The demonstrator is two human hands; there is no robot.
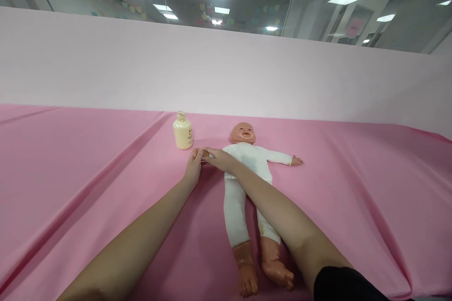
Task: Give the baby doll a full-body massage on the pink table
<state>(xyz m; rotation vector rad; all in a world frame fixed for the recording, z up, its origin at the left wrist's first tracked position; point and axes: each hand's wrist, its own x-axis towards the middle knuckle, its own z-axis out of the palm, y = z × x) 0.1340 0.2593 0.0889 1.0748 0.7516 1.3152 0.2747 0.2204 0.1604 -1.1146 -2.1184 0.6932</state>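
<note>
A baby doll (251, 157) with a white cloth body lies on its back, head away from me and bare feet toward me. Its arm on the left side is stretched out, and both my hands are at the end of it. My left hand (194, 165) is closed around the doll's hand. Beside it, my right hand (219, 159) wraps the doll's wrist and lower arm, which my fingers mostly hide. My right forearm crosses over the doll's belly and leg. Just beyond my left hand stands a cream-coloured pump bottle (182, 132).
A pink cloth (106, 169) with several folds covers the surface. Behind it rises a white wall (226, 75), topped by a glass or mirror panel (254, 4) showing ceiling lights. The doll's other arm (282, 157) reaches out to the right.
</note>
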